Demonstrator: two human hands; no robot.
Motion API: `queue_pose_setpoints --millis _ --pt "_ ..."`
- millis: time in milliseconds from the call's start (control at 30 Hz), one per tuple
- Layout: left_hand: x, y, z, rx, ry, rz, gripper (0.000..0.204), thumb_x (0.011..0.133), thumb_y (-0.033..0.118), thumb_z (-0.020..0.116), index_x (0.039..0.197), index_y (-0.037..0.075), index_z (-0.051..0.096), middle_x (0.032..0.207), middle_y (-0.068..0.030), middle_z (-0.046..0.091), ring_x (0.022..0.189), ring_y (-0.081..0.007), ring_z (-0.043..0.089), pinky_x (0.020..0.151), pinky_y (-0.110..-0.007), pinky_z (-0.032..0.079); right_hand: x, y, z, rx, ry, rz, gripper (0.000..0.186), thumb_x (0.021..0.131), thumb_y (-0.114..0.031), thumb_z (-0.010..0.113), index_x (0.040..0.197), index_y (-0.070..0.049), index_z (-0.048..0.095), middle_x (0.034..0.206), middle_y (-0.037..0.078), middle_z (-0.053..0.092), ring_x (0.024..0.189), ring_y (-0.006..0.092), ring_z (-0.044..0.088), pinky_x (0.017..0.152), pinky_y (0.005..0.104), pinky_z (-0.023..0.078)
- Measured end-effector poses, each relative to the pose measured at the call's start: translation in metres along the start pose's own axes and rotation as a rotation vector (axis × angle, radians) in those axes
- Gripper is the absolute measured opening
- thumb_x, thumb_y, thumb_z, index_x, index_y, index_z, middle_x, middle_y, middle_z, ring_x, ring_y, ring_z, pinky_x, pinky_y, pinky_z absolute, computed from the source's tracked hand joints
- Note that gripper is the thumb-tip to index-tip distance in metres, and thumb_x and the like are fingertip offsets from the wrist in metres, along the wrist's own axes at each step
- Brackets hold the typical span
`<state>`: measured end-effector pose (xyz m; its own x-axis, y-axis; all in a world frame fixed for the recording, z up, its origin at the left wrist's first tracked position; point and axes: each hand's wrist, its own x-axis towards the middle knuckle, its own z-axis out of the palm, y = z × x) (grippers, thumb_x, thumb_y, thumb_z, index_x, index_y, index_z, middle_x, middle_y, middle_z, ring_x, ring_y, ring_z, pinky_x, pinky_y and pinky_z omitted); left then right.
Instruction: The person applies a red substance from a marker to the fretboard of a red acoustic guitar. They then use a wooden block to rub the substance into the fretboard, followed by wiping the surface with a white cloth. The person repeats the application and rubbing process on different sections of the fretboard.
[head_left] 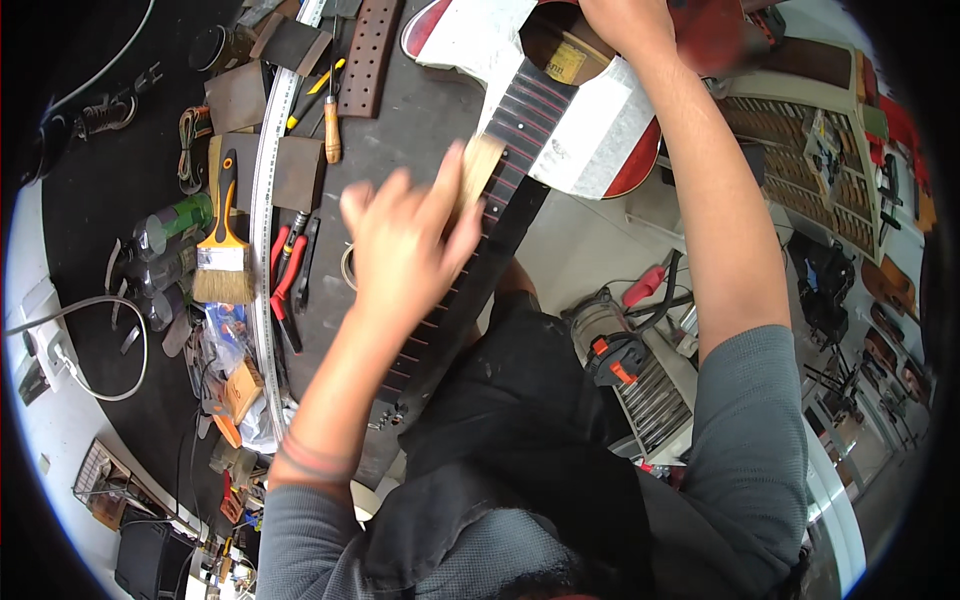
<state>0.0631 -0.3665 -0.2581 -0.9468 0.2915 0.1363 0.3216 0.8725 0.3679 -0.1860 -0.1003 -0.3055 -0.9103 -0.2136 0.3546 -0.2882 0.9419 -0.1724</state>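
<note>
A red guitar (632, 172) lies at the top with its neck slanting down toward me. White masking sheets (580, 148) cover much of its face around the sound hole. The fretboard (525, 112) is dark, with thin frets and pale dots. My left hand (412, 235), slightly blurred, grips a pale wooden block (482, 165) between thumb and fingers, over the fretboard's left side. Whether the block touches the frets is unclear. At the upper edge my right hand (628, 22) lies over the guitar body beside the sound hole, its fingers cut off by the frame.
Left of the neck, the dark bench (385, 150) holds a wooden-handled tool (332, 130), red-handled pliers (290, 265), a long metal ruler (263, 200) and a wide paintbrush (224, 250). A drilled wooden block (368, 60) lies farther up. At right stands a rack of wooden pieces (800, 150).
</note>
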Motion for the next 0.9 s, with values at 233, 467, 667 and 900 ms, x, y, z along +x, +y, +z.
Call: queue_pose_setpoints --millis 233,467,667,900 --pt "0.067 0.005 0.028 -0.003 0.166 0.050 0.049 0.097 0.034 0.077 0.137 0.005 0.073 0.070 -0.0020 0.066 0.079 -0.0231 0.063 0.089 -0.044 0.037 0.003 -0.007 0.000 0.028 -0.001 -0.005 0.055 0.116 -0.034 0.042 0.163 -0.007 0.048 0.171 0.013 0.047 0.162 0.0317 0.035 0.134 0.0510 0.022" --pt "0.046 0.011 0.022 0.041 0.131 0.044 0.052 0.096 0.035 0.077 0.139 0.005 0.073 0.069 -0.0033 0.065 0.079 -0.0233 0.063 0.089 -0.046 0.038 0.001 0.000 0.002 0.012 -0.013 0.011 0.055 0.116 -0.034 0.042 0.164 -0.007 0.048 0.171 0.012 0.046 0.163 0.0314 0.034 0.134 0.0511 0.022" --pt "-0.023 0.007 -0.004 0.087 -0.013 0.024 0.063 0.093 0.029 0.081 0.149 0.004 0.068 0.072 -0.0001 0.065 0.083 -0.0203 0.062 0.088 -0.045 0.036 0.003 -0.003 0.005 0.007 0.024 -0.009 0.054 0.116 -0.034 0.042 0.163 -0.007 0.050 0.170 0.013 0.048 0.162 0.0322 0.036 0.134 0.0515 0.023" --pt "0.101 0.025 0.040 0.067 0.248 0.080 0.038 0.095 0.032 0.076 0.121 0.005 0.076 0.068 -0.0078 0.069 0.081 -0.0279 0.068 0.085 -0.049 0.040 0.008 0.014 0.015 0.054 0.015 -0.077 0.054 0.117 -0.033 0.041 0.164 -0.007 0.049 0.171 0.012 0.047 0.161 0.0321 0.038 0.133 0.0502 0.026"
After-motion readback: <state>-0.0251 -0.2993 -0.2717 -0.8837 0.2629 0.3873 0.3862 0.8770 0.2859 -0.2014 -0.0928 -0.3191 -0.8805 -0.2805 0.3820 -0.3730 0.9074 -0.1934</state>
